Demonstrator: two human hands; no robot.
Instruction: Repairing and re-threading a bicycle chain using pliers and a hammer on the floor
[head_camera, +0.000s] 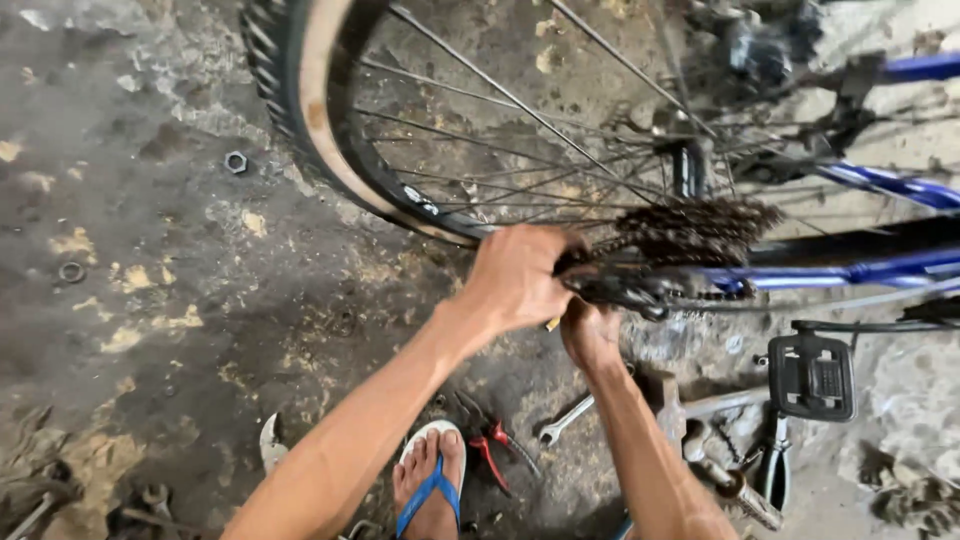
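A bicycle's rear wheel (300, 110), with a tan-walled tyre and thin spokes, stands over a dirty concrete floor. Its rusty sprocket cluster (700, 228) sits beside the blue frame tube (850, 268). Just below the cluster hangs the black rear derailleur (640, 290). My left hand (515, 280) is closed over the derailleur's left end, and a small yellowish piece (552, 323) pokes out under the palm. My right hand (590, 335) reaches up from beneath, its fingers curled onto the derailleur's underside. What the fingers pinch is hidden.
On the floor lie an open-ended wrench (565, 418), red-handled pliers (490, 445), a hammer (680, 405), a loose nut (236, 161) and a washer (71, 271). A black pedal (812, 377) hangs at right. My foot in a blue flip-flop (430, 480) rests between my arms.
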